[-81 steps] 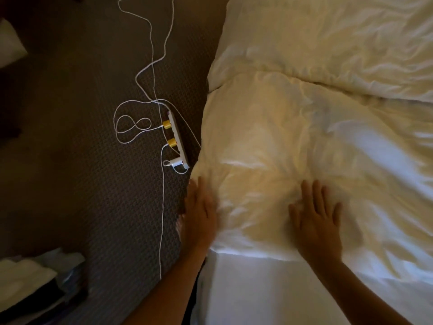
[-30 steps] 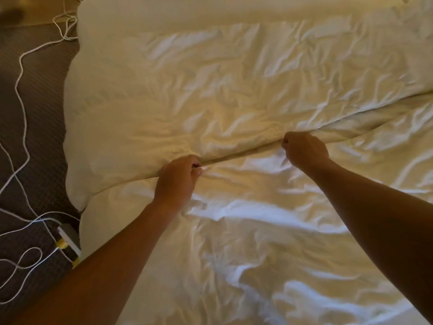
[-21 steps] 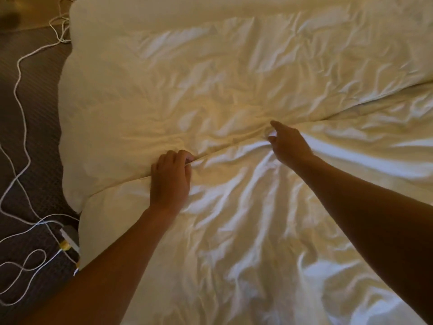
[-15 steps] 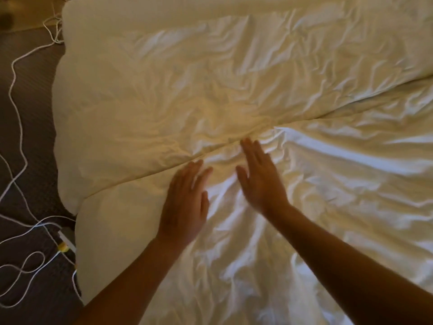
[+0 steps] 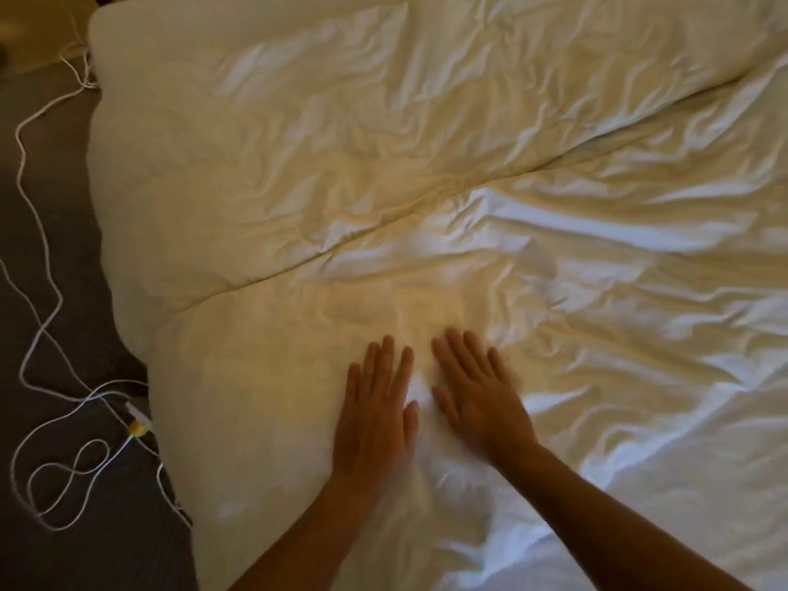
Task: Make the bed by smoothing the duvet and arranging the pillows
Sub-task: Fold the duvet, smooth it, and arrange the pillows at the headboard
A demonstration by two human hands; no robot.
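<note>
Both hands lie flat and spread on the duvet (image 5: 554, 334), side by side and nearly touching at the thumbs: the left hand (image 5: 377, 413) just left of the right hand (image 5: 479, 396), fingers straight and pointing toward the far end of the bed, pinching nothing. The duvet covers the near and right part of the bed, and its far edge meets the pillow (image 5: 298, 142) along a diagonal seam running from near left to far right.

The step in hand looks like smoothing the duvet. To do it well, the palms should stay flat and sweep outward from the middle, the left hand toward the left edge of the bed and the right hand toward the heavy creases on the right, pressing lightly so the cloth slides flat instead of bunching ahead of the fingers. The patch around the hands already looks flatter than the crumpled area to the right, which probably needs the most passes.

Counted: two hands, one duvet, one long pillow in view. On the carpet (image 5: 51, 548) at the left lie looping white cables (image 5: 38, 326); how many cannot be told
</note>
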